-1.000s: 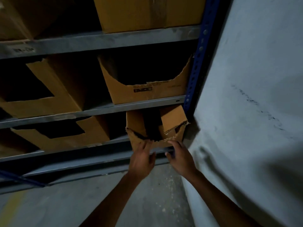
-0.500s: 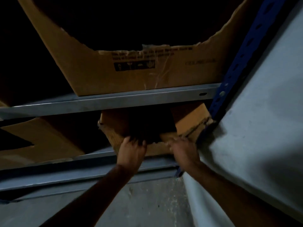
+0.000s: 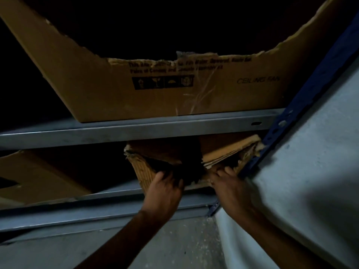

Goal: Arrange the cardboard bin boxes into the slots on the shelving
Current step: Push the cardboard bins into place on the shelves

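A small torn cardboard bin box (image 3: pixel 141 169) sits in the lowest right slot of the shelving, under a grey shelf beam (image 3: pixel 136 129). My left hand (image 3: pixel 165 189) grips its ragged front edge, fingers curled over the rim into the dark opening. My right hand (image 3: pixel 227 183) holds the front edge at the right, fingers over the rim beside a bent cardboard flap (image 3: pixel 223 152). The box's inside is dark and hidden.
A large cut-front cardboard bin (image 3: pixel 136 90) marked "CEILING FAN" fills the slot above. Another bin (image 3: pixel 38 177) stands in the slot to the left. A blue upright post (image 3: pixel 279 125) and a grey wall (image 3: pixel 310 171) close off the right. Concrete floor (image 3: pixel 174 249) lies below.
The view has come closer to the shelving. The small box has gone deeper into the bottom slot, and both hands have followed it, still on its front edge.
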